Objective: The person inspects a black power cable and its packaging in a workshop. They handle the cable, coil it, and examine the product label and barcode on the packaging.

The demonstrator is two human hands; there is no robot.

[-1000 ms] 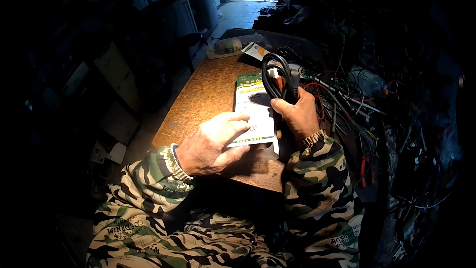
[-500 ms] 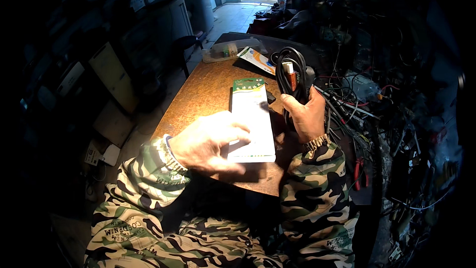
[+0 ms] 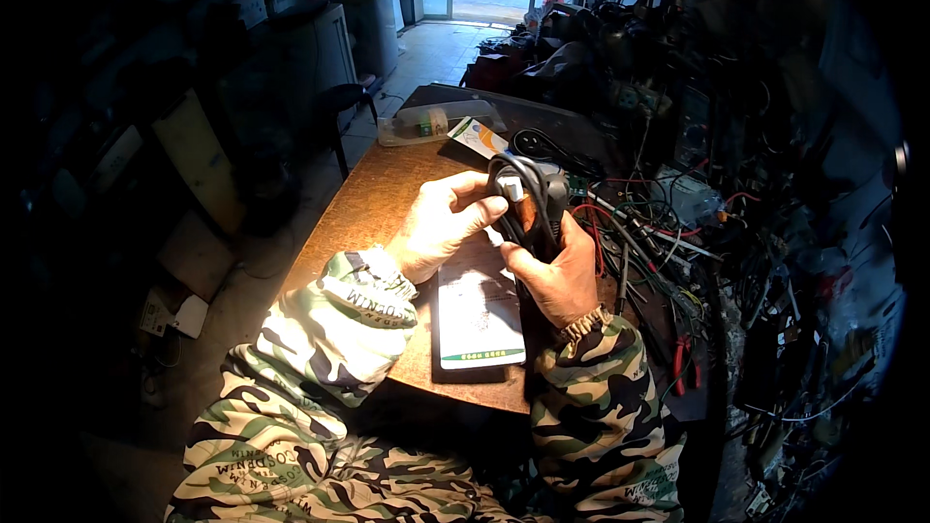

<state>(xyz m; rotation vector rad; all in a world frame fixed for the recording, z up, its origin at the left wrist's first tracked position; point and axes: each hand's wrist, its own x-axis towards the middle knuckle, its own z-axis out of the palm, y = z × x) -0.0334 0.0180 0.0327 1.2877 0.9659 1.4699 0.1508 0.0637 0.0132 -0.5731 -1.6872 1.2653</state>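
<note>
Right hand [image 3: 562,276] clamps the coiled cable [image 3: 539,184], likely keeping its loops bundled; left hand [image 3: 443,223] at its side, can't tell if pinching; white box [image 3: 480,315] near the bench's [image 3: 339,223] near edge.

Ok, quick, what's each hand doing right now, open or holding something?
Left hand: partly curled at the coiled black cable; whether it grips can't be told.
Right hand: closed, holding the coiled black cable.

Wide fisheye head view, facing down and forward, workbench [image 3: 349,223] near, doorway [image 3: 484,6] far
</note>
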